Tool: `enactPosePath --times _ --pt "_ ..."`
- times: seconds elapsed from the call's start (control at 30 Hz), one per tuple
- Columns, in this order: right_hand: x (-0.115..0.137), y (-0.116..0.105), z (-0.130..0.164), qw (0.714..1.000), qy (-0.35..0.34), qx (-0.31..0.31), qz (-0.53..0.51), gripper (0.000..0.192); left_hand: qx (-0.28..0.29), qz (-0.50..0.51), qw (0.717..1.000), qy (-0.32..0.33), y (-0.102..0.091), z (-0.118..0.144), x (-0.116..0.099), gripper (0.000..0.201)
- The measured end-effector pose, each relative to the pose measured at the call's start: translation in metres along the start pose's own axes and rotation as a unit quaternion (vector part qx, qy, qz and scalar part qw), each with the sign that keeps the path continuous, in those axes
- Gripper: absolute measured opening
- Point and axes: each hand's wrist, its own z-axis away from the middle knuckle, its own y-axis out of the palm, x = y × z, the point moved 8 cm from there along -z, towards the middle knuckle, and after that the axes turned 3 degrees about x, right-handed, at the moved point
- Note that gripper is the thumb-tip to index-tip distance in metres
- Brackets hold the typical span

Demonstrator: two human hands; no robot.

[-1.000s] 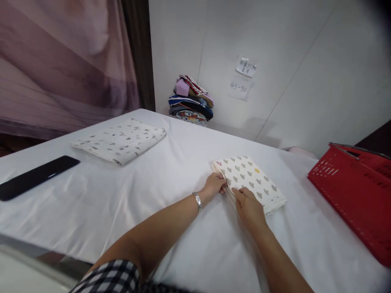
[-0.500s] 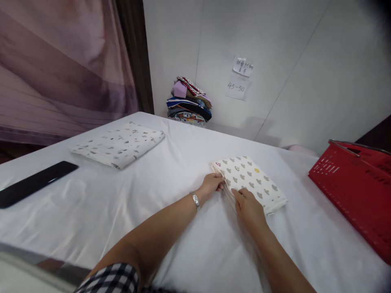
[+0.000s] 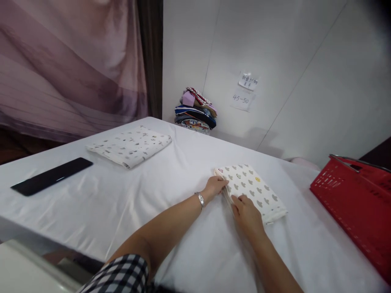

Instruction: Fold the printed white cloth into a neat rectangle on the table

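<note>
Right now I see my left hand (image 3: 215, 186) and right hand (image 3: 246, 209) pressing fingers flat on the near edge of a folded, cloud-printed cloth (image 3: 252, 189), gripping nothing. At three o'clock, a perforated red plastic basket (image 3: 354, 203); its contents are hidden.

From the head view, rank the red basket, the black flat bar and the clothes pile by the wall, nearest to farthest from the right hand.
From the right hand:
1. Red basket, on its right side.
2. Clothes pile, ahead at the wall.
3. Black flat bar, far left.
</note>
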Motion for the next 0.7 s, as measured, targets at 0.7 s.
enactPosePath --times 0.7 --pt "0.005 0.007 0.007 0.996 -0.047 -0.055 0.043 0.036 -0.009 -0.084 0.996 0.024 -0.004 -0.007 0.009 0.018"
